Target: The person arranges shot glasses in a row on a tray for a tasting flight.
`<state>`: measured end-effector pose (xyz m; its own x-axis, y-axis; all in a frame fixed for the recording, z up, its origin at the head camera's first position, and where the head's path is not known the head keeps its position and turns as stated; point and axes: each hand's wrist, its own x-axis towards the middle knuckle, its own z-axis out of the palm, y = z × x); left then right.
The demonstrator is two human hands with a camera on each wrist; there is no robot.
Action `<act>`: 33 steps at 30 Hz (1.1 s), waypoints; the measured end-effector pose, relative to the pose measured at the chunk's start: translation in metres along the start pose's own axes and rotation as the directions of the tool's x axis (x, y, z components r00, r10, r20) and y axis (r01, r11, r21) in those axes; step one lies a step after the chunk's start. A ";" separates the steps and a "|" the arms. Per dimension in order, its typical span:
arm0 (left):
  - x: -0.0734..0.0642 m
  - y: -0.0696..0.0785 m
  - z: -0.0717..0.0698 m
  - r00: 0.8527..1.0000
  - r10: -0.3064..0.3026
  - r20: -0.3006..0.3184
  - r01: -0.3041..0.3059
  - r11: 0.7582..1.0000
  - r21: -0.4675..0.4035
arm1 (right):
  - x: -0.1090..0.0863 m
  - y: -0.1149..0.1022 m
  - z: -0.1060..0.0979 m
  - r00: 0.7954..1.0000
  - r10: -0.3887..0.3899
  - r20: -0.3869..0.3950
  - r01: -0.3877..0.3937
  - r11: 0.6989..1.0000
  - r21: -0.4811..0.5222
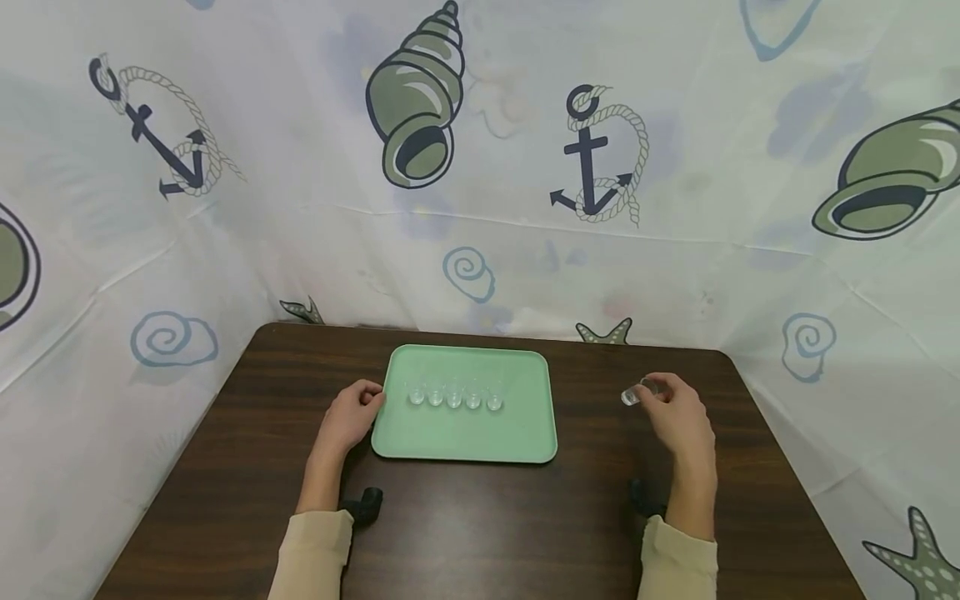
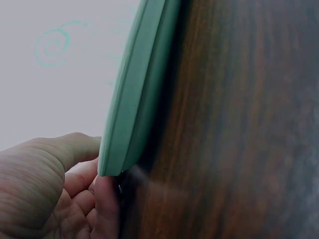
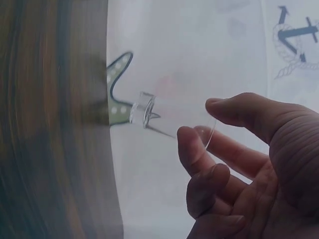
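My left hand (image 1: 350, 417) grips the left edge of a light green tray (image 1: 465, 443). In the left wrist view the thumb lies at the tray's rim (image 2: 127, 109), with fingers beneath it. On the tray stands a row of several small clear shot glasses (image 1: 454, 397). To the right of the tray, my right hand (image 1: 684, 417) pinches another clear shot glass (image 3: 169, 117) between thumb and fingers near its rim. That glass is tilted, its thick base pointing left in the right wrist view, and it appears held above the table.
The dark wood-grain table (image 1: 480, 525) carries the tray near its far edge. Behind and beside it hangs a pale curtain (image 1: 510, 258) printed with shells, anchors and starfish. A black wrist mount (image 1: 363, 505) sits on the left wrist.
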<state>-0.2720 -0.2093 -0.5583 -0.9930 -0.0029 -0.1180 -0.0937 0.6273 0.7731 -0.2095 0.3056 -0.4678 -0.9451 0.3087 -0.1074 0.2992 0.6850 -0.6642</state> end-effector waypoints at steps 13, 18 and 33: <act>-0.002 -0.006 -0.005 1.000 0.024 0.020 -0.024 1.000 0.006 | -0.012 -0.020 0.021 0.998 -0.050 -0.027 0.052 0.993 0.107; -0.004 -0.008 -0.007 0.999 0.033 0.029 -0.033 0.999 0.002 | -0.019 -0.030 0.029 0.996 -0.085 -0.036 0.088 0.990 0.111; -0.003 -0.010 -0.007 0.999 0.038 0.026 -0.039 0.999 0.004 | -0.021 -0.054 0.058 0.988 -0.154 0.001 0.153 0.984 0.092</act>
<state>-0.2682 -0.2210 -0.5616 -0.9937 0.0413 -0.1041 -0.0550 0.6302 0.7745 -0.2137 0.2242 -0.4726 -0.9799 0.1994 -0.0045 0.1379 0.6606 -0.7379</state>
